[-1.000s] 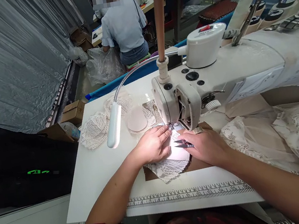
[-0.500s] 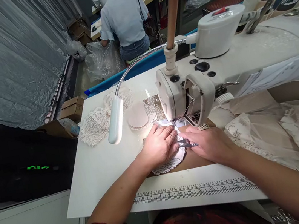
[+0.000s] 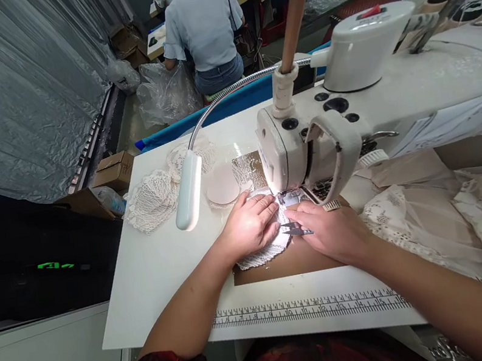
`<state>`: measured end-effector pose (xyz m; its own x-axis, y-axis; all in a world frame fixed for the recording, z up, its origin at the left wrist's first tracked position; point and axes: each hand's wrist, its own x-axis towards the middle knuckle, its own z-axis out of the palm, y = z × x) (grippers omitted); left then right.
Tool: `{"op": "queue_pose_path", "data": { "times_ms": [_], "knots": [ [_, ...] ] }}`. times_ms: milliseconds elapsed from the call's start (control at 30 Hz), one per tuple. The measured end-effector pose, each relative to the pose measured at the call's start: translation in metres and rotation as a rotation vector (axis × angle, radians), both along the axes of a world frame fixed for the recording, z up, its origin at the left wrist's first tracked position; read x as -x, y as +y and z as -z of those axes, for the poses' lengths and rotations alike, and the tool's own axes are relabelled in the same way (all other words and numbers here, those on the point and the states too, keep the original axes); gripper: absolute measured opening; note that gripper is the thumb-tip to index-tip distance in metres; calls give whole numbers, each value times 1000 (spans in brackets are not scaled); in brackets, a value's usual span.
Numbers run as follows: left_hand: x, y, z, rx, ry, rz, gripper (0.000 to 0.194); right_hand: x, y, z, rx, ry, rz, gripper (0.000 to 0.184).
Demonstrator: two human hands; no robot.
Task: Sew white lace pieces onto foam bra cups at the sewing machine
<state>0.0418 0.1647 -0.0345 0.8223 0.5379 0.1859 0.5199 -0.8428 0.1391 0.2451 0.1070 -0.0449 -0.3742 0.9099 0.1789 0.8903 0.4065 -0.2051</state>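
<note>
My left hand lies flat with its fingers stretched over a white lace cup piece. Under the sewing machine's needle head is the upper edge of this piece; the needle itself is too small to make out. Dark thread snips are held in my right hand, their blades pointing left across the lace. The right fingertips rest at the lace's right edge, close to the presser foot area. A brown plate lies beneath the piece.
Several lace cups lie on the white table behind a lamp on a bendy neck. Beige lace fabric is heaped at right. A printed ruler runs along the front edge. A seated person works beyond.
The lace piece and my left hand have shifted slightly away from me and left, uncovering more brown plate. My right hand still holds the snips. The view has turned a little.
</note>
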Motion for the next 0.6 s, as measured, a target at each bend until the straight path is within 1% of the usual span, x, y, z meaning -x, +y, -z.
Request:
{"op": "queue_pose_path", "data": {
  "times_ms": [200, 367, 467, 533, 600],
  "knots": [
    [1, 4, 1, -11, 0, -36, 40, 1, -1, 1, -2, -6, 3, 35],
    [2, 4, 4, -6, 0, -74, 43, 1, -1, 0, -2, 36, 20, 39],
    [1, 2, 5, 24, 8, -117, 43, 1, -1, -2, -2, 107, 32, 40],
    [0, -2, 3, 43, 12, -161, 44, 1, -3, -1, -21, 185, 0, 39],
    [0, -12, -1, 57, 31, -205, 45, 0, -4, 1, -61, 271, -93, 37]
  ]
}}
